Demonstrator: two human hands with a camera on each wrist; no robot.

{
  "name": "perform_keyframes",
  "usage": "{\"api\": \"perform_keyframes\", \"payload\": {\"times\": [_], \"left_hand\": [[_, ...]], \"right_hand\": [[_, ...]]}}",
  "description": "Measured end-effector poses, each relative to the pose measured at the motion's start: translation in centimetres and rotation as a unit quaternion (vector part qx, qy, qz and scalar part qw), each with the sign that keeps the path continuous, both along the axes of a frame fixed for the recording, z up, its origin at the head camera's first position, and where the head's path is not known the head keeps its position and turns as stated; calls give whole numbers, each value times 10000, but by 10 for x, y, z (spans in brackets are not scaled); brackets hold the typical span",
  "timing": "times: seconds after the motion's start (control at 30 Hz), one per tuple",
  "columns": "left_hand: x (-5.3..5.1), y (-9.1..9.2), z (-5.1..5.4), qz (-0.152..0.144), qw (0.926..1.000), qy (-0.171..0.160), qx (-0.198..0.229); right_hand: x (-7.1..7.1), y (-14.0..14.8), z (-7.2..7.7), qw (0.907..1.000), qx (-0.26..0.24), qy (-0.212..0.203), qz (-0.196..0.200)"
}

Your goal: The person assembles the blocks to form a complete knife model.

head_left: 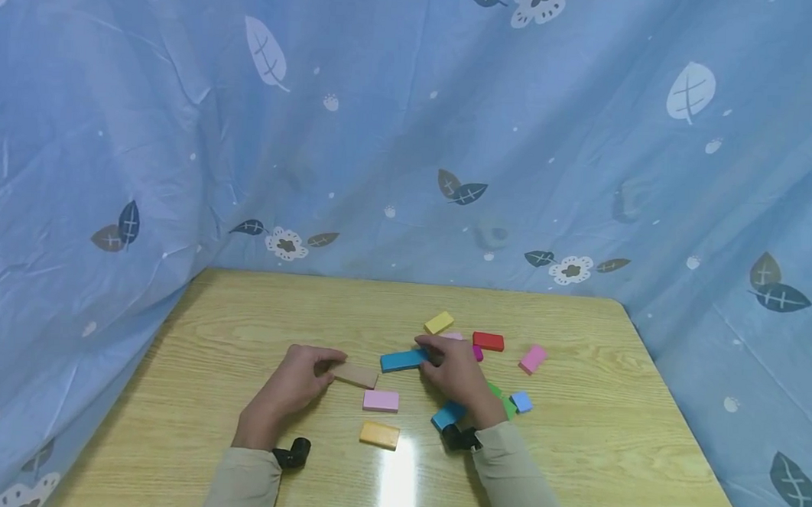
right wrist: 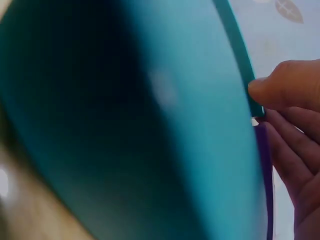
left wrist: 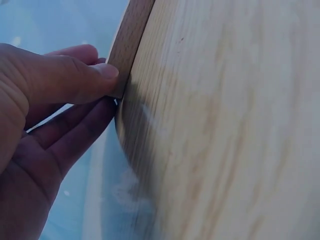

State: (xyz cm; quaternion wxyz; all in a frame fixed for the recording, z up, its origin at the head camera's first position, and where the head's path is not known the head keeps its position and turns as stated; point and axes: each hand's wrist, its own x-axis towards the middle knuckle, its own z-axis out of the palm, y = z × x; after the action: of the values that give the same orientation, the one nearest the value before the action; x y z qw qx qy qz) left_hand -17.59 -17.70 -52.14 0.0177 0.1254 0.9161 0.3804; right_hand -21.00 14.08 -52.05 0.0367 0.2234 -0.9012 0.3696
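Note:
My left hand (head_left: 296,376) pinches the left end of a plain wooden block (head_left: 356,375) between thumb and fingers; the left wrist view shows the thumb on the same wooden block (left wrist: 131,42). With thumb and fingers, my right hand (head_left: 462,373) grips the right end of a long blue block (head_left: 400,360), whose left end lies close to the wooden one. In the right wrist view, the thumb presses the edge of that blue block (right wrist: 240,55). Nearer my body lie a pink block (head_left: 381,401) and an orange block (head_left: 379,434).
Around my right hand lie a yellow block (head_left: 439,322), a red block (head_left: 488,341), a pink block (head_left: 533,359), a small blue block (head_left: 521,401), green blocks (head_left: 509,408) and another blue block (head_left: 448,415), partly hidden. A patterned blue cloth (head_left: 385,130) hangs behind the wooden table (head_left: 237,313).

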Motion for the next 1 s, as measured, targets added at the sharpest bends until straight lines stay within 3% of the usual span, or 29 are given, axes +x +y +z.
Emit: {"api": "perform_keyframes", "payload": {"times": [0.17, 0.3, 0.43, 0.6, 0.8, 1.0], "left_hand": [[1, -1, 3, -67, 9999, 142, -38], [3, -9, 7, -17, 10000, 34, -14], [8, -26, 17, 306, 9995, -110, 49], [11, -51, 27, 828, 9965, 82, -126], [12, -71, 24, 1052, 9939, 295, -178], [10, -74, 16, 1047, 9941, 261, -124]], "right_hand": [[-3, 3, -3, 9992, -254, -300, 58], [-2, 3, -3, 9991, -346, -250, -85], [3, 0, 5, 9975, -634, -233, -215], [11, -15, 16, 9924, -1149, -364, -241], [19, -33, 2, 9914, -1117, -634, -243], [25, -39, -11, 9899, -1147, -804, -234]]}}
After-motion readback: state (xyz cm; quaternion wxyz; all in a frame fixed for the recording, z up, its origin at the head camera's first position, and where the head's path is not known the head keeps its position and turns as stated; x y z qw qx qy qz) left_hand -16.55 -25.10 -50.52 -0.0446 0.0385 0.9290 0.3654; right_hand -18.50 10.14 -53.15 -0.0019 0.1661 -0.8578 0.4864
